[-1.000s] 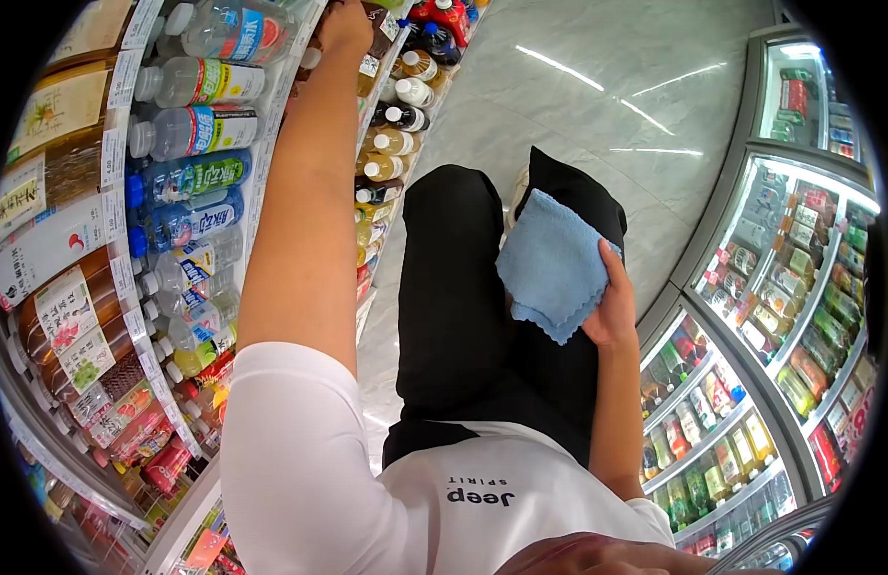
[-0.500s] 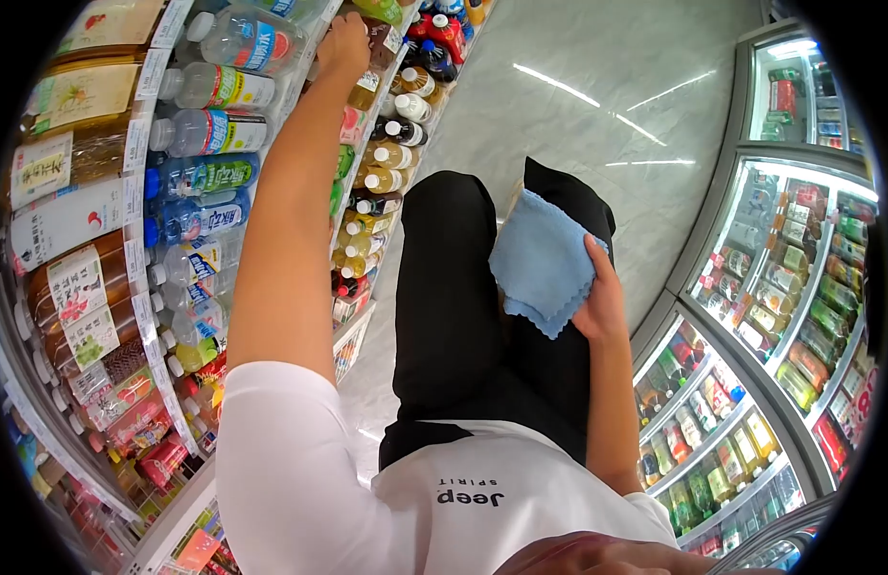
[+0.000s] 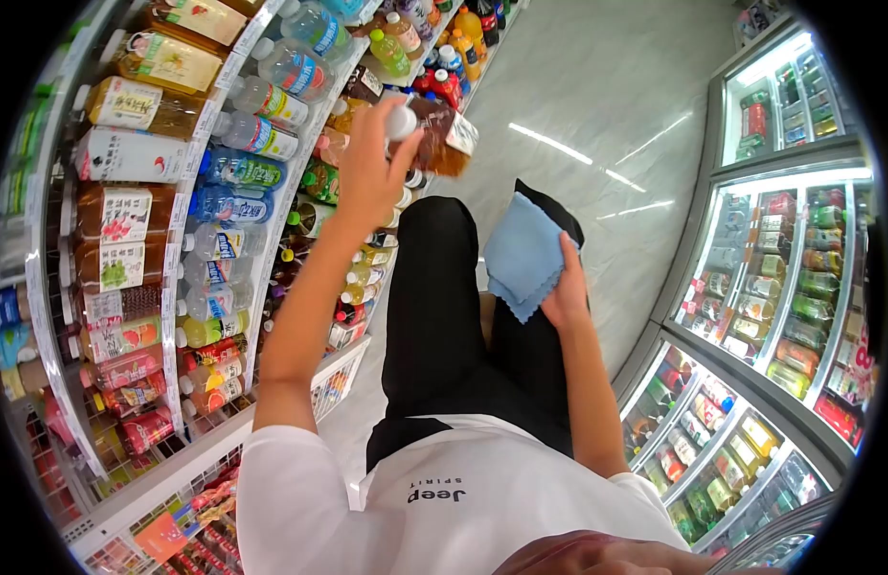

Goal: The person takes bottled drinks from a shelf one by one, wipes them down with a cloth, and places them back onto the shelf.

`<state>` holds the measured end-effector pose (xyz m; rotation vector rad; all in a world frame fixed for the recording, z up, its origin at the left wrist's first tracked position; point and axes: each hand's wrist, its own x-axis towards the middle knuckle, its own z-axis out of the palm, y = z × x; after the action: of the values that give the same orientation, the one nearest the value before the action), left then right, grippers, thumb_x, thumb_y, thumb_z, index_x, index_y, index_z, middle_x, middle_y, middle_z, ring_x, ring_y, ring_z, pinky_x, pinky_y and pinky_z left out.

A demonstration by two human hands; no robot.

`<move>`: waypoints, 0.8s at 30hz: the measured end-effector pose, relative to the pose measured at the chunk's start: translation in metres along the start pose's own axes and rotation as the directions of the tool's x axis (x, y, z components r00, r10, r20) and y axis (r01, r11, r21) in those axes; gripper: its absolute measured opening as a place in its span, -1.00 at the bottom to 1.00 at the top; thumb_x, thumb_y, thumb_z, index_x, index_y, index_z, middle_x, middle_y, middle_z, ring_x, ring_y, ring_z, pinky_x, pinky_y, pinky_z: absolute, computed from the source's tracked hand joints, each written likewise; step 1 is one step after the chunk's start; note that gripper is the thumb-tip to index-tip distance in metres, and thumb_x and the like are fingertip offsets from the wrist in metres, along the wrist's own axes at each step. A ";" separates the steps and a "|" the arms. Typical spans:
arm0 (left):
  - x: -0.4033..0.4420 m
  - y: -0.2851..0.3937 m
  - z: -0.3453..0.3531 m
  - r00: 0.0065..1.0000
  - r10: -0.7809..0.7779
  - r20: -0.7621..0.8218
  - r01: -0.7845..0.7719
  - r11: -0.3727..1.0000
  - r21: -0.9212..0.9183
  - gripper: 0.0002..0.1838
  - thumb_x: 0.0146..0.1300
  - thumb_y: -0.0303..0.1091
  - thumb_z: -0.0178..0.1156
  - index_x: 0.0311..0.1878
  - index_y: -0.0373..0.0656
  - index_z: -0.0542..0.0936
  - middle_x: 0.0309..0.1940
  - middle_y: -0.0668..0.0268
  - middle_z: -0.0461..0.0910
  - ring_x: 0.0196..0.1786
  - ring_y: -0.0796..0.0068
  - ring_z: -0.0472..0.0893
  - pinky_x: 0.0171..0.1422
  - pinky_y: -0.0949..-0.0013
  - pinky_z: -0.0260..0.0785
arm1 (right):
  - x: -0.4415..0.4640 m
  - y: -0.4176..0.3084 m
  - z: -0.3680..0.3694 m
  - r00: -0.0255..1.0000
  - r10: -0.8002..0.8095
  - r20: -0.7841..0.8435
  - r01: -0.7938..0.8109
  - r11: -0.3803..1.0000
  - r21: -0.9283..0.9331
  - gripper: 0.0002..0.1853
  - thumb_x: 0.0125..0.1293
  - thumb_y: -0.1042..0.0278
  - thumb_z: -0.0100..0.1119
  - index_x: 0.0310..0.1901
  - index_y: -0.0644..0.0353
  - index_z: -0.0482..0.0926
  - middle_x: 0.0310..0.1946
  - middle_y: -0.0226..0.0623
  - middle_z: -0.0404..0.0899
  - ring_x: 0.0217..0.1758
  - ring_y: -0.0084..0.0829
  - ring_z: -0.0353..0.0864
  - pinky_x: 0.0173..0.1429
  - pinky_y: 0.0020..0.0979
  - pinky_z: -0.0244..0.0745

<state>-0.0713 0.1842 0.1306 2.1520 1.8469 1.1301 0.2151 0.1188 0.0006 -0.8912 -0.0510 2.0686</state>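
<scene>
My left hand point(image 3: 375, 163) is closed around the neck of a drink bottle point(image 3: 448, 139) with a white cap, a pale label and amber-brown liquid. The bottle is tilted nearly sideways, in front of the shelves and above the floor. Over my right thigh, my right hand point(image 3: 567, 292) grips a light blue cloth point(image 3: 525, 251) with a scalloped edge. Its thumb lies on top of the cloth, and the other fingers are mostly hidden.
Shelves point(image 3: 197, 134) packed with bottled drinks line my left side, with price strips along their edges. A white wire rack point(image 3: 343, 374) stands lower down. Glass-door drink coolers point(image 3: 645, 331) run along the right. A grey shiny floor point(image 3: 597, 105) lies between them.
My left hand has drawn back from the shelf toward me, and the amber bottle is now out over the aisle. My right hand still holds the cloth. The view has shifted somewhat.
</scene>
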 end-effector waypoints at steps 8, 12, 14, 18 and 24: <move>-0.075 0.140 -0.048 0.996 0.089 -0.017 -0.088 0.910 -0.406 -0.48 0.23 -0.38 0.38 0.26 -0.17 0.49 0.02 0.09 0.54 -0.01 0.15 0.59 0.04 0.24 0.46 | -0.079 0.006 0.055 0.987 -0.098 0.123 0.067 0.968 0.241 -0.44 0.60 -0.05 -0.30 0.32 0.22 0.43 0.31 -0.15 0.49 0.34 -0.15 0.49 0.49 -0.08 0.29; -0.107 0.176 -0.052 0.998 0.057 0.020 -0.030 0.756 -0.654 -0.29 0.16 -0.52 0.42 0.37 -0.27 0.32 0.06 0.12 0.55 0.14 0.26 0.59 0.18 0.25 0.50 | -0.130 0.021 0.063 0.985 -0.159 0.067 0.142 0.967 0.210 -0.45 0.58 -0.02 -0.32 0.31 0.19 0.45 0.28 -0.16 0.54 0.35 -0.16 0.49 0.45 -0.10 0.32; -0.123 0.187 -0.047 1.000 0.007 0.011 0.003 0.664 -0.748 -0.13 0.11 -0.50 0.49 0.44 -0.27 0.21 0.06 0.14 0.55 0.16 0.24 0.63 0.23 0.21 0.51 | -0.142 0.034 0.052 0.975 -0.195 0.105 0.171 0.964 0.204 -0.46 0.58 -0.01 -0.35 0.30 0.17 0.45 0.27 -0.17 0.53 0.34 -0.16 0.50 0.43 -0.10 0.38; -0.157 0.186 -0.033 0.999 0.048 -0.012 -0.032 0.426 -0.904 0.24 -0.10 -0.23 0.67 0.52 -0.23 -0.01 0.28 0.05 0.38 0.37 0.14 0.45 0.48 0.07 0.24 | -0.162 0.044 0.055 0.966 -0.254 0.042 0.241 0.952 0.190 -0.46 0.58 -0.01 -0.36 0.33 0.15 0.42 0.31 -0.17 0.48 0.35 -0.13 0.49 0.44 -0.06 0.39; -0.198 0.186 0.005 0.904 -0.426 0.046 0.125 0.159 -0.979 0.01 0.04 -0.59 0.50 0.42 -0.09 -0.02 0.28 0.09 0.35 0.28 0.30 0.52 0.27 0.26 0.51 | -0.186 0.058 0.057 0.929 -0.364 0.066 0.358 0.929 0.088 -0.45 0.61 -0.01 -0.31 0.39 0.18 0.35 0.35 -0.20 0.46 0.33 -0.20 0.51 0.45 -0.15 0.34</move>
<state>0.0845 -0.0378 0.1288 0.8499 0.8798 1.7947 0.2102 -0.0376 0.1303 -0.6924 -0.1692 1.7473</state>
